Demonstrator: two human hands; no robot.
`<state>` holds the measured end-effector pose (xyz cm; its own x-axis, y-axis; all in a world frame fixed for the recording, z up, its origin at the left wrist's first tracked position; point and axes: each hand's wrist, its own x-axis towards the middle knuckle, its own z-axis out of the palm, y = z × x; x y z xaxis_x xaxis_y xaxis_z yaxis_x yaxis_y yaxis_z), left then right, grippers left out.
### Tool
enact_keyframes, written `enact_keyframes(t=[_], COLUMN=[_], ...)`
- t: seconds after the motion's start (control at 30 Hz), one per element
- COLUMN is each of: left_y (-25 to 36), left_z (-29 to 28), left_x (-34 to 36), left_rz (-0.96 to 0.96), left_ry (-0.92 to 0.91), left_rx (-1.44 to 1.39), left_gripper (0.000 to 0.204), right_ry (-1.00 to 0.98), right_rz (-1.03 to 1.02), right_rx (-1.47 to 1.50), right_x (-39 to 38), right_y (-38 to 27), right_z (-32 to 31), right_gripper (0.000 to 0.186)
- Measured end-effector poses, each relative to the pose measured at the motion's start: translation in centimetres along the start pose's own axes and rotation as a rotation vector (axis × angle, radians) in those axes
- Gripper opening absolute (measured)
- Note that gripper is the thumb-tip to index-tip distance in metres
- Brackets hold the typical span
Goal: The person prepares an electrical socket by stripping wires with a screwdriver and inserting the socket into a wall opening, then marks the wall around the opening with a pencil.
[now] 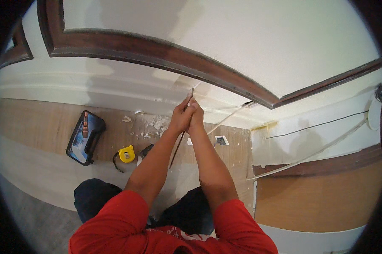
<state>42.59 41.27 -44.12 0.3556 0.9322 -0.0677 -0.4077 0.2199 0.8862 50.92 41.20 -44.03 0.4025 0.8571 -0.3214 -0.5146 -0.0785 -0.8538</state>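
Both my arms reach forward to the foot of the wall, with the hands pressed together. My left hand (179,117) and my right hand (195,115) are closed around a long, thin dark rod (176,153). One end of it sticks up past my fingers against the pale wall (127,86); the other slants back between my forearms. Whether its tip touches the wall I cannot tell. Broken white flakes (158,123) lie on the wood-look floor to the left of my hands.
On the floor at left are a dark plastic case (85,138) with a blue label and a yellow tape measure (126,154). My left forearm partly hides a dark object (147,150). A floor socket box (221,140) lies right, near a pale cable (229,117). Brown trim (165,53) crosses the wall.
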Motion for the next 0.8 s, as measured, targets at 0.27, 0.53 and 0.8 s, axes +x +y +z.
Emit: enact_keyframes(t=[0.27, 0.53, 0.8], left_y=[0.2, 1.4, 1.5], left_z=[0.2, 0.6, 1.1], left_x=[0.3, -0.2, -0.2], left_rz=[0.046, -0.024, 0.050], left_ry=[-0.011, 0.040, 0.073], left_rx=[-0.077, 0.019, -0.006], left_gripper=[0.059, 0.059, 0.074], right_ry=[-0.043, 0.008, -0.004], right_rz=[0.004, 0.018, 0.013], right_rx=[-0.004, -0.024, -0.022], right_x=[-0.1, -2.1, -1.8], right_y=[-0.2, -1.6, -2.6], right_z=[0.3, 2.3, 2.5], right_gripper=[0.022, 0.021, 0.018])
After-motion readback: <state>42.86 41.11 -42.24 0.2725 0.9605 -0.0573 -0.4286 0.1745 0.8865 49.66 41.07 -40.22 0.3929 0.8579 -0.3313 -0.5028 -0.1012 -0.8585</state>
